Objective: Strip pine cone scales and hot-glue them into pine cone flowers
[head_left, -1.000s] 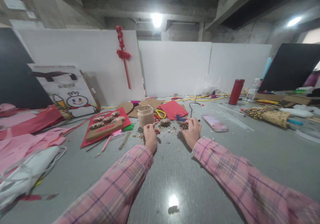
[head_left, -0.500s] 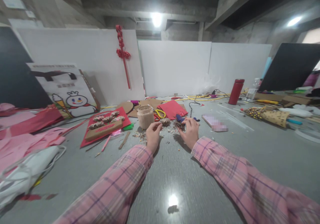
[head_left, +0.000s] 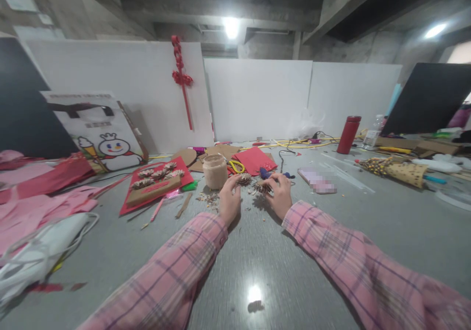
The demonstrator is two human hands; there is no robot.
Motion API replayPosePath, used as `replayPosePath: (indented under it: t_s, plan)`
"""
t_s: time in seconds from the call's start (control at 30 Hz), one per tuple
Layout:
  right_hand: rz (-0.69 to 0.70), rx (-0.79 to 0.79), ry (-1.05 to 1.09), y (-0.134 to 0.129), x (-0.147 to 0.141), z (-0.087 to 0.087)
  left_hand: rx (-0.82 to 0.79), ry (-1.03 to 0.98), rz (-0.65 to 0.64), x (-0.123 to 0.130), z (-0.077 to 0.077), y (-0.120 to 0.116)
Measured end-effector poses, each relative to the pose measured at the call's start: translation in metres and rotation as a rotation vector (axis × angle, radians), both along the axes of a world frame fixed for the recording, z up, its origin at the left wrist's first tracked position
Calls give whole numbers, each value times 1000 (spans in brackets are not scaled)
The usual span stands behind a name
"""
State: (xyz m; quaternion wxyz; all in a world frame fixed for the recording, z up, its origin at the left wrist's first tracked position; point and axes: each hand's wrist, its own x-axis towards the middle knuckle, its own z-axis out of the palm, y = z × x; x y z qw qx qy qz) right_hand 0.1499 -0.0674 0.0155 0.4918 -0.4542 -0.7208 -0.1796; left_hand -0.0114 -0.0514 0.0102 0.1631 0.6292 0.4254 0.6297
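My left hand (head_left: pixel 230 200), beside a tan jar (head_left: pixel 215 172), has its fingertips closed on the edge of a small brown flower (head_left: pixel 244 179) made of thin layered petals. Between the fingers and thumb of my right hand (head_left: pixel 279 195) is a second brown petalled flower (head_left: pixel 261 187), held low over the table. Just behind it lies a dark blue object (head_left: pixel 265 173), partly covered by my fingers. Crumbs and small scraps (head_left: pixel 209 200) are scattered left of my left hand.
On the left, a red card (head_left: pixel 127 200) bears similar flowers and a cardboard strip. Red paper (head_left: pixel 257 159) and yellow-handled scissors (head_left: pixel 237 166) lie behind my hands. To the right are a phone (head_left: pixel 312 178), a red bottle (head_left: pixel 348 135) and a wrapped bouquet (head_left: pixel 405 172).
My left hand has moved slightly right onto the left flower. The right flower has come slightly left and lower, tilted differently, and more of it shows beside my right fingers.
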Motion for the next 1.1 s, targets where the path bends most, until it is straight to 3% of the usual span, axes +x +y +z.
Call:
replayPosePath:
  t_s: [0.2, 0.5, 1.1]
  plan:
    - [90, -12, -57, -2, -2, 1, 98, 158, 20, 3, 10, -9]
    - [149, -14, -132, -1, -3, 2, 131, 275, -108, 6, 11, -13]
    - [171, -17, -212, -4, -3, 3, 78, 305, -170, 7, 9, -11]
